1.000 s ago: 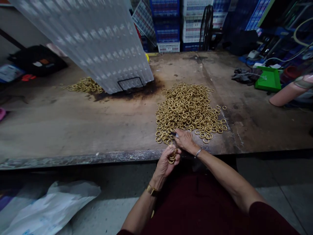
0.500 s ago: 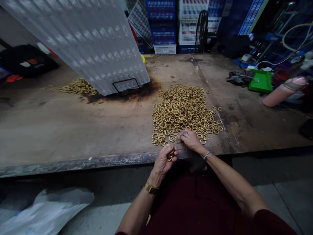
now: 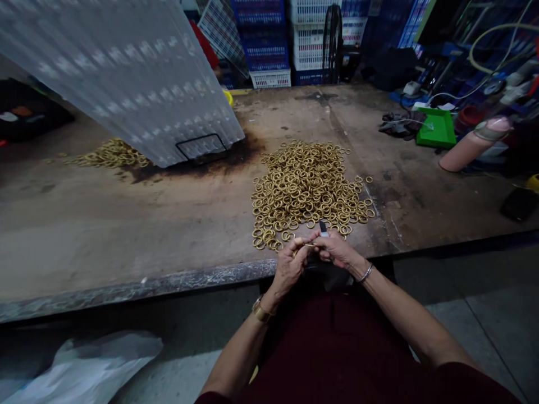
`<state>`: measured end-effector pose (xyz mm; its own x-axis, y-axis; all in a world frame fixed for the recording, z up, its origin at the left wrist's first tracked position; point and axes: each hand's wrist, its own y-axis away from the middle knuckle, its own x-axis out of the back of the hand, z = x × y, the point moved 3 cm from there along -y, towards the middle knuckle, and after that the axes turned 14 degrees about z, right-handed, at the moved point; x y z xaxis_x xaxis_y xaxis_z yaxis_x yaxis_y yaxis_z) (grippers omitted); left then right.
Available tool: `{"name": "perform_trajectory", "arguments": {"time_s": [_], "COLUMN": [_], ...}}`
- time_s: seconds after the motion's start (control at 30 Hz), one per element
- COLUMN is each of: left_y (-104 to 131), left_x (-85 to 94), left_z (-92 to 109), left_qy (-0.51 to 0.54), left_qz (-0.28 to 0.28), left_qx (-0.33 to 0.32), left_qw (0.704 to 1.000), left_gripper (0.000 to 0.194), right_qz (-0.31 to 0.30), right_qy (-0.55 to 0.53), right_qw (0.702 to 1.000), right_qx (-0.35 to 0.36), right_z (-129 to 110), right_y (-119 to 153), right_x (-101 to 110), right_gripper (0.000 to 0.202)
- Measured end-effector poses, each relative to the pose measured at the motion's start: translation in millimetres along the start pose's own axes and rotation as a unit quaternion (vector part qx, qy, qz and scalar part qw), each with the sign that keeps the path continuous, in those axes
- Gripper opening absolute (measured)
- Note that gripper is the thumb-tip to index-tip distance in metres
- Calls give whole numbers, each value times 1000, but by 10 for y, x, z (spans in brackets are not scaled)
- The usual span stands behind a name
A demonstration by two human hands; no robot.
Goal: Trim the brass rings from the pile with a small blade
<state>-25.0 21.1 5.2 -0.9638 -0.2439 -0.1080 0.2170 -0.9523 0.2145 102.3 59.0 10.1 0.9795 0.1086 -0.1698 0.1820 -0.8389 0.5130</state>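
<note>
A wide heap of brass-coloured rings (image 3: pixel 305 182) lies on the wooden table (image 3: pixel 177 224), right in front of me. Just off its near side, at the table's front edge, my left hand (image 3: pixel 290 264) is closed on brass rings, one of which sticks out between the fingertips. My right hand (image 3: pixel 337 249) meets it there, closed round a small tool (image 3: pixel 323 227) with a dark tip and a pale body. The fingertips of both hands come together at the ring; exactly how the tool sits against it is too small to tell.
A tall grey ribbed stack (image 3: pixel 147 84) stands at the back left, beside a smaller ring pile (image 3: pixel 112 154). At the right are a green tray (image 3: pixel 438 128) and a pink cylinder (image 3: pixel 474 145). Crates (image 3: pixel 267 50) rise behind the table.
My right hand has come away from the heap's near edge to my left hand, and their fingertips now meet. The tool's dark tip now shows. The view has shifted slightly.
</note>
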Motion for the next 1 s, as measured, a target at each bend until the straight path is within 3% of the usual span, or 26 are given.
{"name": "perform_trajectory", "arguments": {"time_s": [0.17,0.3,0.5,0.57,0.63,0.7,0.83,1.0], "left_y": [16,40,81,99,114,119,101,69], "left_x": [19,22,6,0,-4,-7,-8,21], "left_z": [-50,-57,-44,-20,-1,9,-19,-94], "left_qy": [-9,12,118,135,145,150,137,102], "left_qz": [21,8,-48,-53,-46,-32,-14,2], "left_qx": [21,47,149,157,158,149,119,95], "left_qw": [1000,999,981,977,976,977,983,990], "left_gripper": [32,34,36,36,36,36,37,36], "right_qz": [65,96,61,78,130,153,72,58], "right_qy": [79,161,149,148,198,283,417,489], "right_qw": [990,971,978,977,955,912,835,788], "right_qx": [92,148,135,134,176,253,352,370], "right_z": [23,17,43,71,82,76,101,84], "right_y": [-6,-31,-58,-85,-100,-78,24,80], "right_x": [-17,-32,-48,-15,43,73,16,-45], "right_gripper": [26,21,26,25,20,15,13,11]}}
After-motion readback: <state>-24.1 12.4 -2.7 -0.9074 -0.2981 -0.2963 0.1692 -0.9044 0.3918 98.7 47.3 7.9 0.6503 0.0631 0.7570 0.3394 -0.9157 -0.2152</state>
